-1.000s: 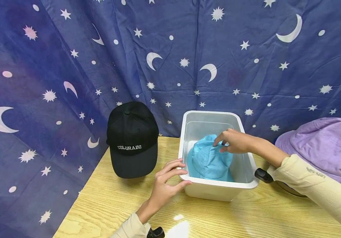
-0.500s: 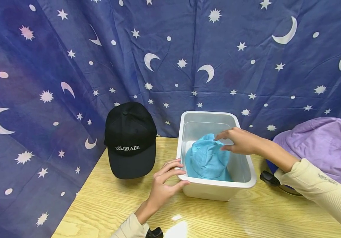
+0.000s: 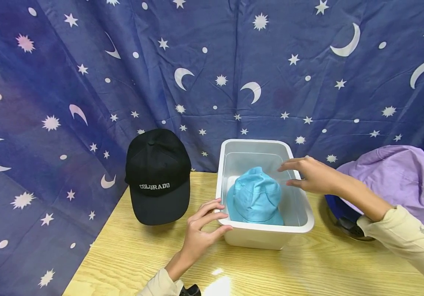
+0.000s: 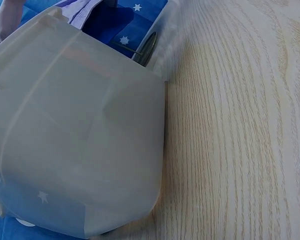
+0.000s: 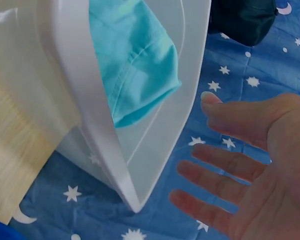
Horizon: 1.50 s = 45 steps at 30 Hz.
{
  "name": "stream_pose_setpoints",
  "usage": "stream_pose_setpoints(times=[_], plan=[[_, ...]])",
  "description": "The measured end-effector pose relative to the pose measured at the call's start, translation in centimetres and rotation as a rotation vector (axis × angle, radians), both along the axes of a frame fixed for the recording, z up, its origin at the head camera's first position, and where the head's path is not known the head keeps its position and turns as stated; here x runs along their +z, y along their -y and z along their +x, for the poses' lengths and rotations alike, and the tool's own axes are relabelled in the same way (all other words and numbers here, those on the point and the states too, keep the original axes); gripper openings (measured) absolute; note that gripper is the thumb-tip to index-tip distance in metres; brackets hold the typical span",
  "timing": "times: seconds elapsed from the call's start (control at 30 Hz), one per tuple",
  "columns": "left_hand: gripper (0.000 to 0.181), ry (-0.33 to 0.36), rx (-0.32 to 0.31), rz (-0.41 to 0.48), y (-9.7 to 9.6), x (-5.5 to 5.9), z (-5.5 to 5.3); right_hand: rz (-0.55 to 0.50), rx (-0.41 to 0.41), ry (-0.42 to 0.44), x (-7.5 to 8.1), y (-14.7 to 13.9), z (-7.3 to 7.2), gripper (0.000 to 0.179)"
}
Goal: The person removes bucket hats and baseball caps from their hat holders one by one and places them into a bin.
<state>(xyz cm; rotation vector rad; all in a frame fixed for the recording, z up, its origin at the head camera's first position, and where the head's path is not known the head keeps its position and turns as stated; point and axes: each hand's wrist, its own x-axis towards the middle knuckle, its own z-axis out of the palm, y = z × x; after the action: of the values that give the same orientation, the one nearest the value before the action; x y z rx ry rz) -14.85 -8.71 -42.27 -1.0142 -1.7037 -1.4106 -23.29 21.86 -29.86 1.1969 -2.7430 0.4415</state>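
A light blue bucket hat (image 3: 258,193) sits inside a white plastic bin (image 3: 265,235), brim down, its crown lightly creased. My left hand (image 3: 201,230) rests its fingertips on the bin's front left corner, thumb on the front rim and fingers along the left rim. Over the bin's right rim is my right hand (image 3: 309,174), fingers spread and slightly bent, holding nothing. In the right wrist view that hand (image 5: 255,165) is apart from the hat (image 5: 140,70). The left wrist view shows the bin's wall (image 4: 100,135); the left hand is outside that view.
A black cap (image 3: 158,176) lettered "COLORADO" stands left of the bin. To the right is a purple hat (image 3: 400,176), with a dark blue item (image 3: 341,207) beneath it, partly hidden by the right arm. A starry blue curtain (image 3: 212,33) hangs behind the wooden table (image 3: 123,263).
My right hand has let go of the blue bucket hat and moved right, out over the bin's rim. The left hand stays at the corner. The whole view shifts slightly left.
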Motion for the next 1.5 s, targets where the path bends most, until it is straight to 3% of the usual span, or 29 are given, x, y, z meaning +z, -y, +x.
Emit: stream_pose_setpoints(times=[0.57,0.97,1.5], plan=[[0.029,0.0,-0.02,0.017,0.0,-0.2,0.0,-0.034,-0.056,-0.123,2.0,-3.4,1.6,0.036],[0.031,0.007,-0.009,0.006,0.0,-0.1,0.0,-0.056,-0.113,-0.154,2.6,-5.5,2.1,0.043],[0.027,-0.024,-0.002,0.007,0.1,-0.4,-0.3,-0.002,-0.227,-0.176,2.8,-9.3,2.4,0.057]])
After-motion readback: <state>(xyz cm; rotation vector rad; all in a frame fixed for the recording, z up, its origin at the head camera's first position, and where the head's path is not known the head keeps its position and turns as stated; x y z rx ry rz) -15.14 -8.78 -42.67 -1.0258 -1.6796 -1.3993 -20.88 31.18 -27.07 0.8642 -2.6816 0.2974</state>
